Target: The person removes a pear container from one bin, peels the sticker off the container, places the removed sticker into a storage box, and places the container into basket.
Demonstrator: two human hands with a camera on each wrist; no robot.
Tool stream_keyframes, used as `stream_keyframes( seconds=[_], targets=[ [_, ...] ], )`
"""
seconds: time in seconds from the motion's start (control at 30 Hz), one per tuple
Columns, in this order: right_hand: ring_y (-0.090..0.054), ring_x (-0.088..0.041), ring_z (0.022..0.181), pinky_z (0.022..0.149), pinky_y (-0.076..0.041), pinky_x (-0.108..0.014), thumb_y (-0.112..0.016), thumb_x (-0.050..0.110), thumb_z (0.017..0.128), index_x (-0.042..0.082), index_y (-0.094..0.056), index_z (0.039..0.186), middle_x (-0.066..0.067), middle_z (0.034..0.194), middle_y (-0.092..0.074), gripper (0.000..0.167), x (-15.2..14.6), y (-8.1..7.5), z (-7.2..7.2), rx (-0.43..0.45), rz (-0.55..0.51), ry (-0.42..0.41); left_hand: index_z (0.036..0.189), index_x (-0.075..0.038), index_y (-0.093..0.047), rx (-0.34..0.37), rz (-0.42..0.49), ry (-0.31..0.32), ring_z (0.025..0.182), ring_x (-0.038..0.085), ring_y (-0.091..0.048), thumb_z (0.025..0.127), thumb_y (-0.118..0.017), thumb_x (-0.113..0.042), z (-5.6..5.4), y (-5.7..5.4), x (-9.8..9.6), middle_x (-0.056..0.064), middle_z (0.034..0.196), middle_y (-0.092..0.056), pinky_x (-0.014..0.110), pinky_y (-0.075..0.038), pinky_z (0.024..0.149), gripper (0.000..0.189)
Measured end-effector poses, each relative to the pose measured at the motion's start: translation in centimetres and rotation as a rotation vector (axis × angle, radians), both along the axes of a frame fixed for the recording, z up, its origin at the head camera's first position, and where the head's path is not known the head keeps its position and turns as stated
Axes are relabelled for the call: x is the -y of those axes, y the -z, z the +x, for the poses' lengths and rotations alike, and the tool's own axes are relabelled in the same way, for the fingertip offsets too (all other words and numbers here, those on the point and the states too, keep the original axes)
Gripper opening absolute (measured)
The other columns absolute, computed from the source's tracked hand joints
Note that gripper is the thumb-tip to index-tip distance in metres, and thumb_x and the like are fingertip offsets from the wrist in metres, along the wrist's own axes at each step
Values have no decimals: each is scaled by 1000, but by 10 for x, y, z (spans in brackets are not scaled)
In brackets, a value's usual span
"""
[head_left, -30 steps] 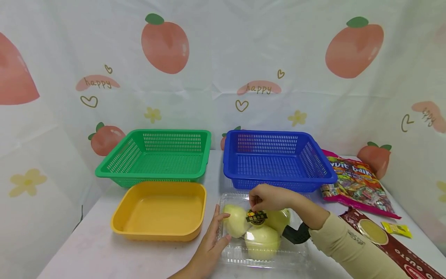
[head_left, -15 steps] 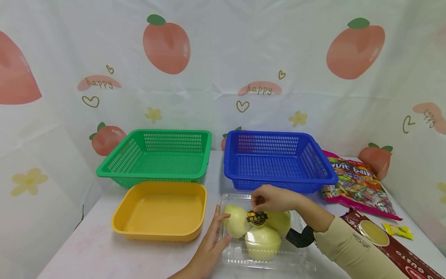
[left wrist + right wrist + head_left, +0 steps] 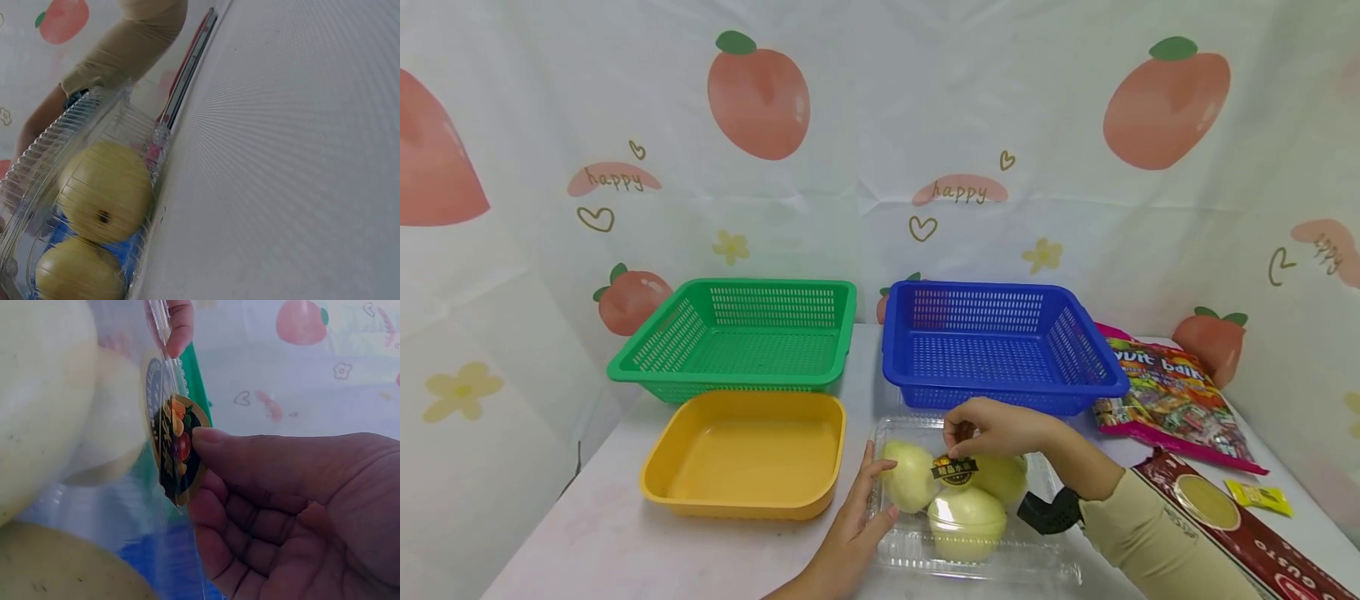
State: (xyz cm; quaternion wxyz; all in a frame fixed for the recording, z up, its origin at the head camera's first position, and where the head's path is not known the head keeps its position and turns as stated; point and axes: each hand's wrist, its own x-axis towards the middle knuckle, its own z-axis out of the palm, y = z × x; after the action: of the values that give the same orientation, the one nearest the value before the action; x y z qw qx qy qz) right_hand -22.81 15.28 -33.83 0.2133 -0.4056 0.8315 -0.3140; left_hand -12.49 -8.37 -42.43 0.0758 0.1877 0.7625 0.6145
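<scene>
- One round sticker (image 3: 956,470), black and gold, at the lower centre of the head view, on the lid over the fruit; pinched at its edge between thumb and fingers of one right hand (image 3: 996,427), reaching in from the lower right.
- One see-through box (image 3: 910,560) under the sticker, lower centre; front edge near the bottom of the frame, back edge just beside the blue basket.
- Three pale green fruits (image 3: 967,521) inside: two behind, one in front; two visible through the ribbed wall in the left wrist view.
- One left hand (image 3: 853,525), open, fingers fairly straight, touching the box along its left edge, with thumb and one finger over the lid.
- Two slotted baskets across the middle of the frame: green basket (image 3: 737,380) left, blue basket (image 3: 1000,388) right, a narrow gap between.
- One yellow basin (image 3: 745,505), left of centre, in front of the green basket; a strip of table between basin and box, partly filled by the left hand.
- One sweets bag (image 3: 1176,400), one brown packet (image 3: 1232,525), one small yellow wrapper (image 3: 1258,497), all at the right; little room between packet and wrapper.
- One white tabletop (image 3: 587,533), widest open stretch at the lower left.
</scene>
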Motion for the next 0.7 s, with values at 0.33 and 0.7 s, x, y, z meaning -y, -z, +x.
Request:
stream_keyframes(
  seconds=[0.33, 0.7],
  targets=[
    [-54, 1, 69, 67, -51, -20, -65, 10, 86, 9, -58, 79, 8, 74, -56, 10, 2, 1, 2, -27, -7, 16, 135, -20, -33, 1, -11, -10, 144, 33, 7, 96, -45, -15, 0, 0, 1, 11, 157, 11, 59, -2, 111, 41],
    [-52, 0, 66, 62, -51, -18, -67, 4, 82, 1, -63, 94, 1, 75, -62, 13, 7, -2, 5, -30, -11, 68, 135, -21, -34, -10, -13, -1, 144, 33, 8, 96, -45, -16, 3, -2, 1, 11, 157, 11, 55, -1, 112, 40]
  ],
)
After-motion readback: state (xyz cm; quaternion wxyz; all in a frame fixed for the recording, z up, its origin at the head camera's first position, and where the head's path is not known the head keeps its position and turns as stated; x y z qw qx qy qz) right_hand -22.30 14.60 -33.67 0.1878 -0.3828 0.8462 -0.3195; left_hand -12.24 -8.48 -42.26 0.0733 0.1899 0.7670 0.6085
